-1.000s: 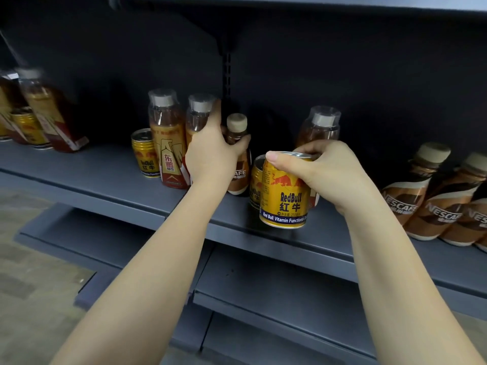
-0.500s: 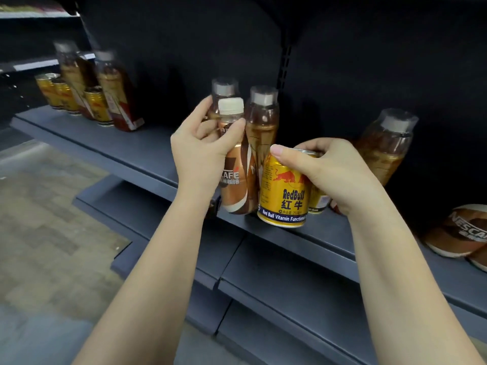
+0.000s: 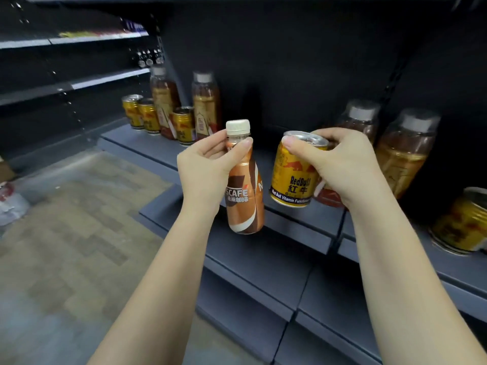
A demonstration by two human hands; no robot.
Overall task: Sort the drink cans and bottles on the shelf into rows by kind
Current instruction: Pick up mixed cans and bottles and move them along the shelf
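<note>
My left hand [image 3: 204,169] grips a brown Nescafe coffee bottle [image 3: 245,198] with a cream cap by its neck, held in the air in front of the grey shelf [image 3: 290,214]. My right hand [image 3: 340,164] grips a gold Red Bull can [image 3: 291,180] round its top, lifted just off the shelf's front. Behind my right hand stand two amber tea bottles [image 3: 403,154] with clear lids. Further left on the shelf are three gold cans [image 3: 147,115] and two tall tea bottles [image 3: 205,104]. Another gold can [image 3: 461,222] sits at the far right.
Lower grey shelves [image 3: 263,259] step out below my arms. A tiled floor [image 3: 66,233] lies to the left, with a white bag [image 3: 10,204] at its edge. Dark empty racks [image 3: 66,83] stand at the far left.
My left hand has lifted the coffee bottle off the shelf and pulled it forward. My right hand has raised the Red Bull can. The view has swung left.
</note>
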